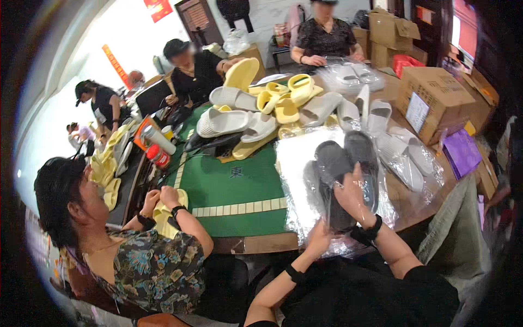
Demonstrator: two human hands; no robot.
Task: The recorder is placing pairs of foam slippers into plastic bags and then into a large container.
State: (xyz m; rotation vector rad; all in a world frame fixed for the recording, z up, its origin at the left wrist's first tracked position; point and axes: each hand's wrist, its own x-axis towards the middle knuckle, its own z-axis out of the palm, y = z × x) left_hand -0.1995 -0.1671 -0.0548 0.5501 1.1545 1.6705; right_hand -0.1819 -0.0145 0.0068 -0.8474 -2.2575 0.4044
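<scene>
A pair of dark grey slippers (pixel 333 162) lies side by side in a clear plastic bag (pixel 308 188), on top of a stack of shiny clear bags (pixel 294 158) at the table's near edge. My right hand (pixel 353 192) rests on the slippers with its fingers apart, the index finger stretched out toward their far end. At the near end of the bag, my left hand (pixel 320 237) is closed on the plastic edge; its fingertips are slightly blurred. Just to the right lies a bagged pair of light grey slippers (pixel 400 163).
Loose yellow and grey slippers (pixel 261 117) are heaped mid-table, beyond a green mat (pixel 234 191). Cardboard boxes (pixel 433 101) and a purple packet (pixel 461 152) stand right. A co-worker (pixel 147 261) handles a yellow slipper close on my left; other people work across the table.
</scene>
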